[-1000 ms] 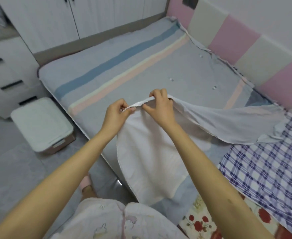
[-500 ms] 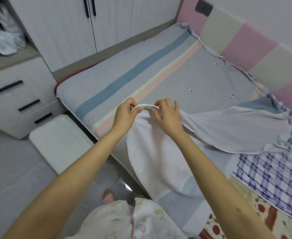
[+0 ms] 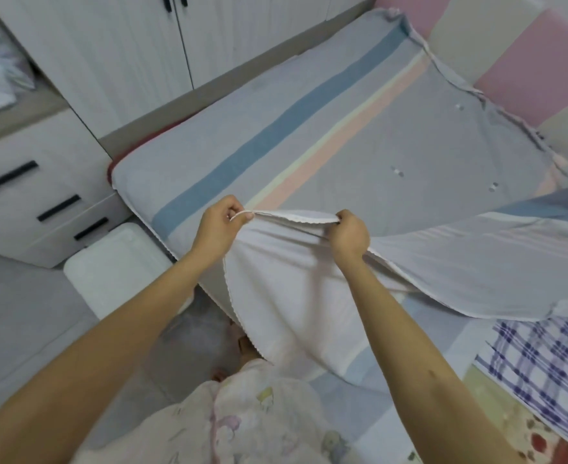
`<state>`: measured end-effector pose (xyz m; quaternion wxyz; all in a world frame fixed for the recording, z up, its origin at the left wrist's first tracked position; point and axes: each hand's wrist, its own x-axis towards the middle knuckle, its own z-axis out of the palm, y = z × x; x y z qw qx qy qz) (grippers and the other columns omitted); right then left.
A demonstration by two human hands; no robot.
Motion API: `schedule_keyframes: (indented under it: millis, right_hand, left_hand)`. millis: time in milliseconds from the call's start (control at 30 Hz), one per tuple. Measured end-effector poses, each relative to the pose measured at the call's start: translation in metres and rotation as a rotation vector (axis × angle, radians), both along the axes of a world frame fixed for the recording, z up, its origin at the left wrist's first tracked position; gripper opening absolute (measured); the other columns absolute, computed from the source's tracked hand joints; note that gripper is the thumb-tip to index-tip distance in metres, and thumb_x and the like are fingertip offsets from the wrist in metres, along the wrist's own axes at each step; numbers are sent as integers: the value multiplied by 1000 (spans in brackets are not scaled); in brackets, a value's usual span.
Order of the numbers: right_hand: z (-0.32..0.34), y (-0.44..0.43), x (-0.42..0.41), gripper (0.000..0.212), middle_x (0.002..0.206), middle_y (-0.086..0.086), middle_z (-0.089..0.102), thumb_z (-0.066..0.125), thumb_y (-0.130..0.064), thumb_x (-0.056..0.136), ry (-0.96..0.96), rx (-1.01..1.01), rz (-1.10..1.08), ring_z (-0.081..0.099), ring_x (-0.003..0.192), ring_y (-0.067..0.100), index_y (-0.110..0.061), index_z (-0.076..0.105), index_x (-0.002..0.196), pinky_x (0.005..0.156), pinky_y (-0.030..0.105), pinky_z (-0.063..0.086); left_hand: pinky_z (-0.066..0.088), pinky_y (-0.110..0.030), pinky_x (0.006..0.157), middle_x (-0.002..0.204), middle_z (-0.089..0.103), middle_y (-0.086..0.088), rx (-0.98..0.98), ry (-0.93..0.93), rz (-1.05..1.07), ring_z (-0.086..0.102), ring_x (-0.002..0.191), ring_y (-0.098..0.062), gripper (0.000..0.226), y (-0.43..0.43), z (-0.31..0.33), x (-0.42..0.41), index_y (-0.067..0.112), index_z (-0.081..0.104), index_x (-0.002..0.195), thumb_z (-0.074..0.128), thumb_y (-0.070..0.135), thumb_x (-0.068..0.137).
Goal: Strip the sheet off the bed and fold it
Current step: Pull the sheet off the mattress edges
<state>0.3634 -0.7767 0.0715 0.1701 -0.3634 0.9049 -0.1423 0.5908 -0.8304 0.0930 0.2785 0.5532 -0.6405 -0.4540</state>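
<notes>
My left hand (image 3: 220, 226) and right hand (image 3: 349, 234) each pinch the sheet (image 3: 296, 289) edge, fingers curled, stretched taut over the near bed (image 3: 343, 135) side.

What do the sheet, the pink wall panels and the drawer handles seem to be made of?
The sheet: thin matte cloth, probably cotton; it drapes in soft folds. The pink wall panels: padded, perhaps fabric or faux leather, with sunken seams. The drawer handles: black bars, metal or plastic, cannot tell.
</notes>
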Motion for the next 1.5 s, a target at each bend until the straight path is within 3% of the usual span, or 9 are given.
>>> schedule_keyframes:
  millis: [133,233,467,600,833,967,1167,1333,1500]
  right_hand:
    - [-23,-40,-5,31,84,9,56,32,-1,83,-231,-38,-101,54,76,28,-12,51,105,63,31,39]
    - [-27,-84,5,38,86,9,52,28,3,87,-465,-170,-84,50,77,24,-7,43,120,61,28,32]
    - [-9,-224,32,37,97,8,49,28,6,87,-436,-335,146,45,82,18,-2,44,119,54,5,34]
    - [-21,-305,74,28,106,8,46,31,-5,94,-460,-291,264,44,88,18,-2,43,119,68,24,34]
    - [-126,-422,168,29,107,4,47,38,-25,100,-479,-188,375,47,95,19,-8,41,124,79,26,33]
    - [-198,-462,199,53,108,0,47,49,-8,88,-430,-35,456,51,98,22,-20,31,136,79,31,41]
    - [-303,-492,207,70,135,6,44,57,-11,85,-374,49,451,49,117,27,-23,22,144,80,30,42]
    - [-360,-501,207,79,145,10,33,60,-14,85,-320,113,492,41,127,31,-24,14,148,103,40,39]
    - [-383,-494,230,69,139,13,42,48,-17,90,141,123,715,45,124,32,-29,13,148,92,40,41]
  left_hand:
    - [33,-11,54,64,46,6,46,-52,59,41,59,-5,23,-42,-21,-5,21,50,70,62,17,89]
    - [33,-9,56,68,49,5,46,-62,111,43,64,-10,13,-67,-38,2,14,53,79,56,15,92]
    - [26,-26,57,77,48,-9,-41,-42,233,41,69,-17,15,-133,-57,33,8,45,86,40,10,100]
    - [30,-21,55,75,47,-6,-51,14,278,40,67,-15,17,-190,-84,70,8,45,87,39,15,101]
    - [30,-13,52,74,48,-8,-8,-45,308,41,68,-17,17,-311,-193,155,8,46,85,41,16,100]
    - [32,-24,58,75,50,-7,-12,-49,335,43,70,-17,19,-360,-266,182,8,48,85,42,18,100]
    - [34,-29,63,78,53,-8,11,-80,367,47,73,-19,19,-386,-382,186,7,49,86,44,19,99]
    - [39,-32,68,80,55,-6,3,-152,378,49,75,-20,18,-393,-439,191,6,53,94,50,23,97]
    - [37,-27,68,88,58,1,35,-151,442,51,79,-14,29,-360,-448,193,12,55,99,47,40,96]
